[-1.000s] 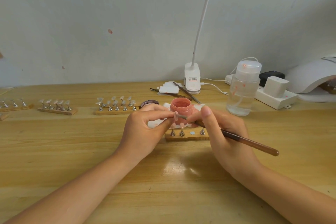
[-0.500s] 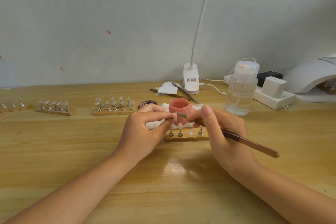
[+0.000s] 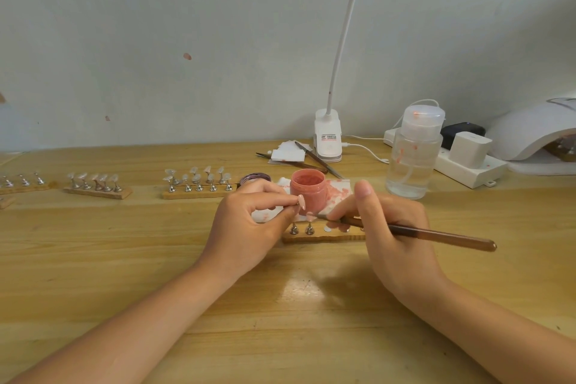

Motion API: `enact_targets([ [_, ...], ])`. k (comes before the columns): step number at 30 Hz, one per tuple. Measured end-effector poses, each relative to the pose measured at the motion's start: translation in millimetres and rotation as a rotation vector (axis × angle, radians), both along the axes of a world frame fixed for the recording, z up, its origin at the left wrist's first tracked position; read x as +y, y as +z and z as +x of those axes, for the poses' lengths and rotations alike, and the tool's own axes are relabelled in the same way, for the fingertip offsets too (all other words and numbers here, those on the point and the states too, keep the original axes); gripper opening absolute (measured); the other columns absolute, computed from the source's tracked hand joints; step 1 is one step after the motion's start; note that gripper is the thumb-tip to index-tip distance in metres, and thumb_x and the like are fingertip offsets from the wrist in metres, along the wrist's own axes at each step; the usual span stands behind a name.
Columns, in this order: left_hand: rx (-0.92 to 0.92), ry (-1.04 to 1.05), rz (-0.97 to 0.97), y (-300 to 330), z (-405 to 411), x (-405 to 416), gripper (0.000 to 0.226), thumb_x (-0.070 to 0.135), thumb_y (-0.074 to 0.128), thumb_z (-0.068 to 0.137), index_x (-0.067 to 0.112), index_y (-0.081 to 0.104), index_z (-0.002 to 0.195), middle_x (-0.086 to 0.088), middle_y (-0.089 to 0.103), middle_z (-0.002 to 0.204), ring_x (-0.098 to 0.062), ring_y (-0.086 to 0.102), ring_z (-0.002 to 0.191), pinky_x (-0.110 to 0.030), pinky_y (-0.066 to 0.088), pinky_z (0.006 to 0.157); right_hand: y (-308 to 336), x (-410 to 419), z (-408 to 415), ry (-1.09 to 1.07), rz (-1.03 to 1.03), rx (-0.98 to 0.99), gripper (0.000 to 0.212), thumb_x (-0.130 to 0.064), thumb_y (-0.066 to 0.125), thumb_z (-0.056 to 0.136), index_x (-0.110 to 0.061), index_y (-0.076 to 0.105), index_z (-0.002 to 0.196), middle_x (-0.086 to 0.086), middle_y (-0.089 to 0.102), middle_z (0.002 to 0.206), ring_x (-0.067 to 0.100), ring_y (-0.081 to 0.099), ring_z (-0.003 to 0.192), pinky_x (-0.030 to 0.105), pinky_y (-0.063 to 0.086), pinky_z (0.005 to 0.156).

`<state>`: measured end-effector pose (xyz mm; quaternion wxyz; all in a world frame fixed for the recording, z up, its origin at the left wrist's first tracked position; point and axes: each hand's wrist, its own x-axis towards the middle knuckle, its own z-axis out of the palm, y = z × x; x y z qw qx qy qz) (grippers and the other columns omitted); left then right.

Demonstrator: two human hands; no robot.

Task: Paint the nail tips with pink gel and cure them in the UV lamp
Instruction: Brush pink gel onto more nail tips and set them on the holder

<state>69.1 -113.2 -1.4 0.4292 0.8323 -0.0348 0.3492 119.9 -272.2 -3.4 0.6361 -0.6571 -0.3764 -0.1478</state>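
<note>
Left hand: the left hand (image 3: 249,221) pinches a small pink nail tip (image 3: 301,202) between thumb and forefinger, just in front of the pink gel jar (image 3: 308,190); the other fingers are curled in.
Right hand: the right hand (image 3: 389,227) grips a brown-handled brush (image 3: 430,233), fingers curled round the shaft, thumb raised upright.
Brush tip: it now lies lower, below the held nail tip and just above the nearest wooden stand (image 3: 324,235); a second ago it was touching the nail tip.
Nail tip: held as before, in nearly the same place.
Gel jar: open, pink inside, standing on a pink-stained white tissue (image 3: 338,193); unchanged.
Nearest stand: metal pegs in a row, partly hidden by both hands.
Other stands: a stand with clear nail tips (image 3: 199,184) to the left of the jar, and another (image 3: 96,185) farther left.
UV lamp: the white UV lamp (image 3: 536,131) sits at the far right edge of the table (image 3: 93,259), well apart from the hands.
Elsewhere: a clear pump bottle (image 3: 413,154) right of the jar, a white power strip (image 3: 467,168) behind it, a clip lamp (image 3: 328,140) by the wall.
</note>
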Motion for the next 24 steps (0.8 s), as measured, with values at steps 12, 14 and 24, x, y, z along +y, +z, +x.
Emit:
enact_targets([
  [12,-0.035,0.005,0.039,-2.9,3.1,3.0,0.022,0.005,0.073,0.071,0.022,0.07,0.085,0.014,0.064,0.076,0.007,0.057,0.076,-0.004,0.039,0.074,0.4,4.2,-1.5,0.021,-0.044,0.025,0.039,-0.029,0.043,0.093,-0.01,0.07,0.071,-0.007,0.069,0.07,0.006,0.064,0.071,0.023,0.05,0.066],
  [14,-0.058,-0.013,0.036,-1.8,2.9,1.5,0.022,0.01,0.073,0.069,0.026,0.069,0.083,0.019,0.064,0.069,0.009,0.058,0.075,-0.003,0.039,0.074,0.2,2.7,-2.8,0.039,-0.012,0.089,0.042,-0.03,0.044,0.092,-0.012,0.069,0.063,-0.004,0.068,0.064,0.007,0.064,0.064,0.02,0.048,0.062],
  [24,-0.087,-0.022,0.035,-1.6,3.6,1.9,0.027,0.006,0.072,0.069,0.031,0.067,0.077,0.029,0.063,0.063,0.013,0.058,0.075,-0.001,0.038,0.075,0.6,1.3,-2.8,0.054,0.052,0.136,0.045,-0.036,0.046,0.091,-0.011,0.069,0.061,0.001,0.068,0.062,0.007,0.063,0.061,0.016,0.048,0.061],
])
